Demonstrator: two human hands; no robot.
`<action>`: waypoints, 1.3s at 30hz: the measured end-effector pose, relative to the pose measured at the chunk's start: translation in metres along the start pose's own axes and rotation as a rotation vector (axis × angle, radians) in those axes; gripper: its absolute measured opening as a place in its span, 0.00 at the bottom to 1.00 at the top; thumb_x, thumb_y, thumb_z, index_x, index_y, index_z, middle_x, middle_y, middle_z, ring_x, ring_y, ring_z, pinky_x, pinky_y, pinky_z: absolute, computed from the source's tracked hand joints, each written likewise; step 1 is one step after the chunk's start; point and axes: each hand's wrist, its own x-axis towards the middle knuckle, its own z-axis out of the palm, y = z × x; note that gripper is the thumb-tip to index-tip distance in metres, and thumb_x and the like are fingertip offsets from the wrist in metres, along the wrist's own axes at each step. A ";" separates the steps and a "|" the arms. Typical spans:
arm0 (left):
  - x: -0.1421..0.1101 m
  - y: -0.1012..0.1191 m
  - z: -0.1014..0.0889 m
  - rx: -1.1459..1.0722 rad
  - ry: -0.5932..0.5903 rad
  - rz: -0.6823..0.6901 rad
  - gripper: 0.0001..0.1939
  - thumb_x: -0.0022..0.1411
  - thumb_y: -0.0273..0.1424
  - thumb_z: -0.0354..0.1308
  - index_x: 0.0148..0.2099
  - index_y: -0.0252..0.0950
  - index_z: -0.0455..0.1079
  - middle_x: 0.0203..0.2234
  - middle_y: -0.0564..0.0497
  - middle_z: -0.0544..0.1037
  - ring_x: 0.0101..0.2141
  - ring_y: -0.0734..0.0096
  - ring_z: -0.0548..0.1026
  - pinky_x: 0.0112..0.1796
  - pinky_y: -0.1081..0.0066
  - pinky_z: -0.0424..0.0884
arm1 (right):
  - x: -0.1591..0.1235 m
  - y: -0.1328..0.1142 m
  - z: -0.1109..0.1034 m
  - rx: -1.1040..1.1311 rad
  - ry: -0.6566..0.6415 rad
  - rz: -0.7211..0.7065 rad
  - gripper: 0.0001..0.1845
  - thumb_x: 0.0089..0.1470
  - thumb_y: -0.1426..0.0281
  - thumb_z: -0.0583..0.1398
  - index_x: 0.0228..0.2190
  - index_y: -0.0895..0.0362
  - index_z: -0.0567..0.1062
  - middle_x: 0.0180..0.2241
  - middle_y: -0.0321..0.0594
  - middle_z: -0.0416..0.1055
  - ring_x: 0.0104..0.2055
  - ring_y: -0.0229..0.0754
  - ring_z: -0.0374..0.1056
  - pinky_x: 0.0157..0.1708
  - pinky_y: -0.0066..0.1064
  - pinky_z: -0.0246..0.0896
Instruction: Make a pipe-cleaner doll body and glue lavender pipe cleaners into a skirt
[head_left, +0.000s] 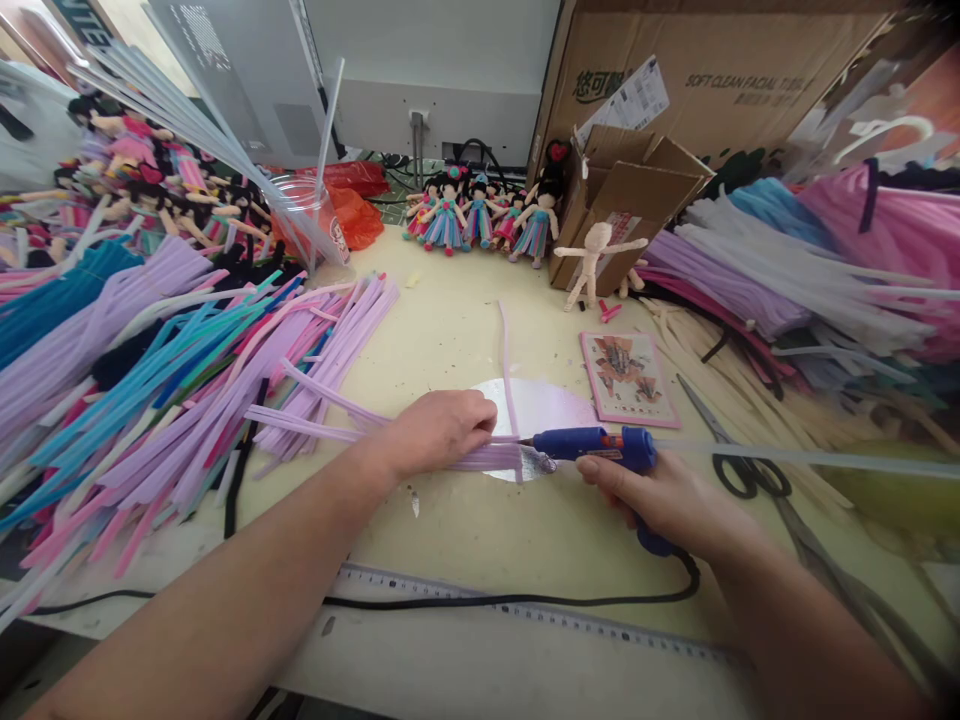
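A person's left hand [442, 430] holds lilac strips [487, 458] at a cream tabletop [450, 340], the right hand [671, 500] holding a blue glue gun [577, 442], nozzle at the strips.

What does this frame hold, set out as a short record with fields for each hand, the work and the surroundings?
Left hand: fingers closed on lilac strips
Right hand: holding a blue glue gun, tip at the crosswise strip
Under the strips: shiny pale disc
Front: ruler, black cord
Back: small dolls, open cardboard box
Right: printed card
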 end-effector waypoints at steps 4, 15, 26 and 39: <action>0.000 0.000 0.000 -0.008 0.004 0.019 0.07 0.64 0.29 0.51 0.36 0.37 0.70 0.33 0.52 0.75 0.34 0.70 0.71 0.35 0.71 0.62 | 0.000 0.001 0.000 0.017 0.000 0.019 0.24 0.51 0.47 0.58 0.26 0.56 0.70 0.20 0.31 0.64 0.18 0.33 0.61 0.16 0.25 0.57; 0.000 0.001 -0.001 0.003 0.002 0.035 0.08 0.64 0.28 0.51 0.36 0.37 0.71 0.34 0.51 0.76 0.35 0.69 0.71 0.36 0.71 0.63 | -0.002 0.001 -0.002 0.069 0.006 0.003 0.23 0.51 0.47 0.59 0.27 0.56 0.71 0.21 0.32 0.66 0.18 0.34 0.62 0.16 0.26 0.57; 0.000 0.001 0.000 0.013 0.020 0.056 0.08 0.64 0.28 0.50 0.36 0.37 0.71 0.33 0.51 0.76 0.34 0.70 0.71 0.36 0.71 0.63 | -0.001 -0.002 0.001 0.052 0.015 -0.004 0.24 0.51 0.47 0.58 0.24 0.56 0.70 0.20 0.33 0.65 0.18 0.33 0.62 0.17 0.26 0.58; -0.001 0.001 0.000 -0.006 0.027 0.052 0.07 0.64 0.28 0.51 0.36 0.36 0.71 0.33 0.51 0.75 0.34 0.69 0.71 0.36 0.70 0.64 | 0.000 -0.001 0.003 0.032 0.024 0.016 0.23 0.51 0.48 0.59 0.26 0.55 0.72 0.21 0.33 0.66 0.18 0.33 0.62 0.16 0.25 0.58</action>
